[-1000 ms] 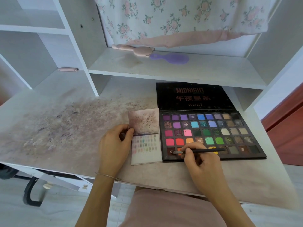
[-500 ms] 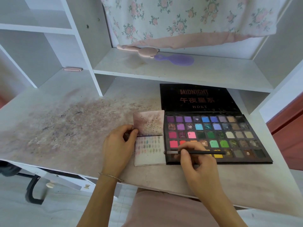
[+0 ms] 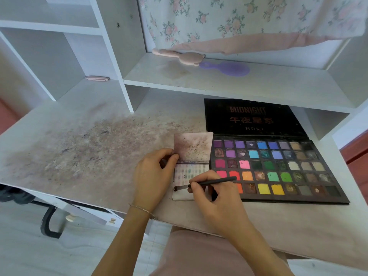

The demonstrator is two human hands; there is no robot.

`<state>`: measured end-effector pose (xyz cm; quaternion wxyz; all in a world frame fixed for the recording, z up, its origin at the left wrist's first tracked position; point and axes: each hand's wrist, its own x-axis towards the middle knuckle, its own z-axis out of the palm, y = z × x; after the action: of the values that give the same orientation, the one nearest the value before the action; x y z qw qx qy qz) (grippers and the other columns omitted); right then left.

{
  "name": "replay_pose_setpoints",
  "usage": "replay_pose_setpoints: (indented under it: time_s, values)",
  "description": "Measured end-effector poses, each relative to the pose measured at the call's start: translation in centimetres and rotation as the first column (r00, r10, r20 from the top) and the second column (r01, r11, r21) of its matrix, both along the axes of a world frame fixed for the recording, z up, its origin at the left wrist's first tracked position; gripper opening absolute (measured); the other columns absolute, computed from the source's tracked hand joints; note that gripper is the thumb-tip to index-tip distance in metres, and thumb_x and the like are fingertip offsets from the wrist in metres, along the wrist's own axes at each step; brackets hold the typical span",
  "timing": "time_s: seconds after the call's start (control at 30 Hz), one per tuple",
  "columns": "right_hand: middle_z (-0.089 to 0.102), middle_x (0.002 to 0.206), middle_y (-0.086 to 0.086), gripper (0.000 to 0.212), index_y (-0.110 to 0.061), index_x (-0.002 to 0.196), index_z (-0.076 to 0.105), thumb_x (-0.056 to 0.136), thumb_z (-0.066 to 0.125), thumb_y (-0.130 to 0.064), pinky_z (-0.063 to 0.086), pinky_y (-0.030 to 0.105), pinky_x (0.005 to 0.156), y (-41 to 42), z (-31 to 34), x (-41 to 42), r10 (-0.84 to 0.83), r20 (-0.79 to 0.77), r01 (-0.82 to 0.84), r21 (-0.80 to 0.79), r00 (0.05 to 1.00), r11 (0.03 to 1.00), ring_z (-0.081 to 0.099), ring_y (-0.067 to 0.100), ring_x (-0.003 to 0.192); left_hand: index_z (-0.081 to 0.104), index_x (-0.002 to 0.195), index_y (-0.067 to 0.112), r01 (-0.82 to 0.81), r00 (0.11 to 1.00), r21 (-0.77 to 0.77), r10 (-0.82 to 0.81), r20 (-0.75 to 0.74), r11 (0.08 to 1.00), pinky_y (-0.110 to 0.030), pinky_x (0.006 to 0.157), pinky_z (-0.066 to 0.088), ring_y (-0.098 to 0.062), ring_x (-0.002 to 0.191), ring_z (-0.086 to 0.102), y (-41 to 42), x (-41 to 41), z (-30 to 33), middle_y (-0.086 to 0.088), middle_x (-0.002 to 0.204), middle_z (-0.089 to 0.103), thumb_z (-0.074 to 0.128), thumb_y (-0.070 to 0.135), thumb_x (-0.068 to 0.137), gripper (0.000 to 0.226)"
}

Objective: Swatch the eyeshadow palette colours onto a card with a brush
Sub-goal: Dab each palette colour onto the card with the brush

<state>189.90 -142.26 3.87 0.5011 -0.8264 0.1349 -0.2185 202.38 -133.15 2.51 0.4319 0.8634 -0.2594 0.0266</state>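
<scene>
Right hand (image 3: 217, 200) pinching a thin black brush (image 3: 211, 183) between thumb and fingers, handle slanting up to the right over the bottom-left corner of the palette (image 3: 278, 170), dark bristle tip down at the lower left part of the card (image 3: 190, 176), touching or just above it; hard to tell which. Left hand (image 3: 153, 176) pinching the left edge of the card at the fold, thumb and forefinger curled on it, thin bracelet (image 3: 142, 210) at the wrist. Card folded open: upper flap stained pinkish brown with dark specks, lower flap pale with rows of faint coloured dabs. Card lying on the desk (image 3: 79, 148), touching the left side of the palette. Palette open flat, black lid tipped back with "MIDNIGHT" and "HDKT" printed on it, pans in rows of purples, blues, pinks, greens, oranges, yellows and browns. Desk top smeared with brownish-purple powder to the left of the card. On the shelf (image 3: 258, 84) above: a pink hairbrush (image 3: 185, 56) and a purple hairbrush (image 3: 229, 68) close together, floral cloth (image 3: 239, 20) hanging behind. Small pink clip (image 3: 97, 78) at the back left of the desk.
</scene>
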Motion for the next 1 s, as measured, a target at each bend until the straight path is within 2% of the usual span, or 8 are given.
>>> replay_pose_setpoints:
  time_s: [0.23,0.37,0.53,0.7,0.87,1.0]
  values:
    - [0.063,0.073,-0.01,0.008,-0.024,0.078,0.061,0.081,0.057,-0.019,0.04,0.009,0.062,-0.1,-0.31,0.01,0.02,-0.059,-0.022,-0.022,0.998,1.0,0.056,0.006,0.074,0.069,0.088,0.022,-0.011,1.0,0.008,0.01,0.013,1.0,-0.01,0.059,0.035,0.005,0.066,0.051,-0.06,0.16,-0.27,0.015,0.075,0.06,0.061,0.026,0.084,0.011]
    - [0.063,0.072,-0.011,0.007,-0.03,0.076,0.057,0.079,0.053,-0.026,0.039,0.008,0.062,-0.05,-0.18,0.02,0.018,-0.064,-0.02,-0.031,0.998,0.999,0.056,0.005,0.073,0.069,0.089,0.022,-0.008,1.0,0.014,0.008,0.013,1.0,-0.01,0.059,0.034,0.004,0.066,0.052,-0.12,0.22,-0.35,0.016,0.075,0.06,0.06,0.027,0.084,0.012]
    - [0.063,0.073,-0.011,0.007,-0.024,0.078,0.06,0.081,0.056,-0.019,0.039,0.007,0.062,-0.1,-0.17,0.08,0.021,-0.057,-0.023,-0.034,0.998,0.999,0.056,0.004,0.074,0.07,0.09,0.021,-0.007,1.0,0.018,0.007,0.014,1.0,-0.013,0.059,0.037,0.001,0.066,0.052,-0.14,0.25,-0.4,0.013,0.077,0.062,0.06,0.026,0.084,0.012]
    - [0.061,0.071,-0.015,0.012,-0.035,0.074,0.054,0.078,0.053,-0.024,0.038,0.006,0.061,-0.05,-0.06,0.09,0.018,-0.056,-0.02,-0.028,0.998,0.999,0.055,0.001,0.072,0.07,0.089,0.021,-0.011,1.0,0.017,0.01,0.015,1.0,-0.015,0.06,0.038,-0.002,0.067,0.052,-0.13,0.21,-0.37,0.012,0.077,0.062,0.06,0.026,0.084,0.012]
    - [0.06,0.071,-0.014,0.01,-0.033,0.075,0.055,0.078,0.052,-0.024,0.04,0.008,0.062,-0.08,-0.28,0.04,0.024,-0.058,-0.025,-0.029,0.998,0.999,0.056,0.004,0.074,0.07,0.088,0.022,-0.011,1.0,0.012,0.011,0.005,1.0,-0.016,0.057,0.037,0.001,0.065,0.052,-0.12,0.2,-0.33,0.014,0.074,0.061,0.06,0.026,0.085,0.011]
    - [0.061,0.072,-0.014,0.009,-0.032,0.076,0.056,0.079,0.052,-0.025,0.038,0.008,0.061,-0.1,-0.36,0.11,0.017,-0.055,-0.019,-0.04,0.998,0.999,0.055,0.002,0.071,0.07,0.09,0.021,-0.009,1.0,0.014,0.009,0.001,1.0,-0.016,0.06,0.038,-0.003,0.067,0.053,-0.13,0.22,-0.39,0.01,0.079,0.065,0.06,0.026,0.085,0.013]
